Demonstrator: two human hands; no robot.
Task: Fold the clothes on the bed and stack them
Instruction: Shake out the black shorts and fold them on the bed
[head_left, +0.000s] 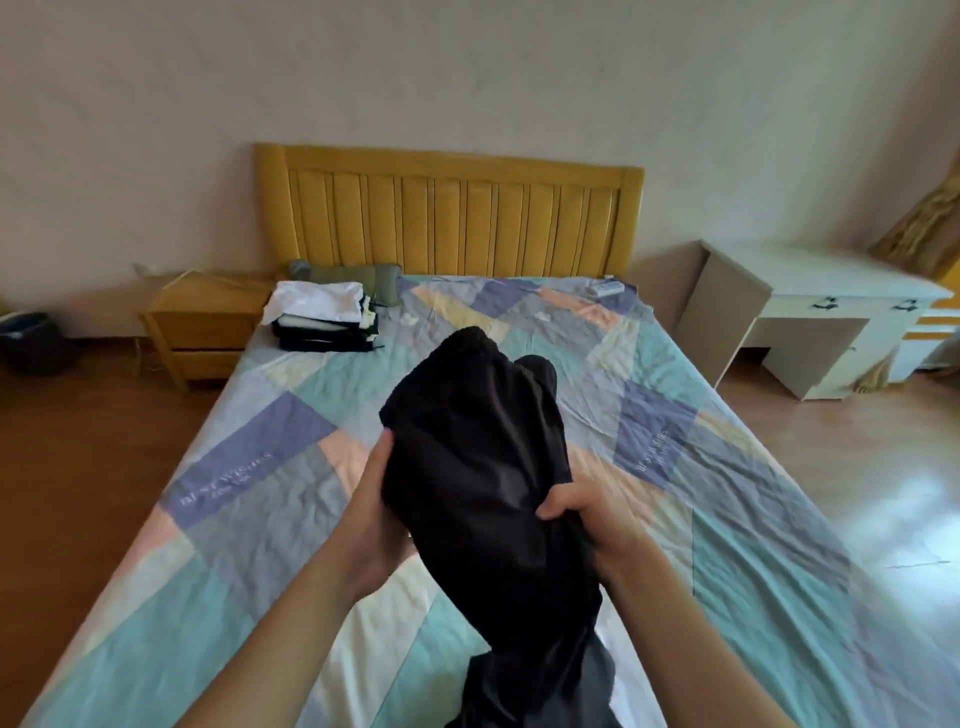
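While both hands, left hand (376, 512) and right hand (597, 525), clutch the black garment (478, 467), shake it flat over the bed (249, 519) before folding.

1. black garment (483, 467): dark, crumpled, unfolded, lifted above the patchwork bed (260, 545), its lower end trailing down.
2. folded stack (324, 317): dark pieces under a white top piece, at the bed's far left corner.

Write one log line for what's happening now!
left hand: holding black garment | right hand: gripping it | folded stack: near headboard
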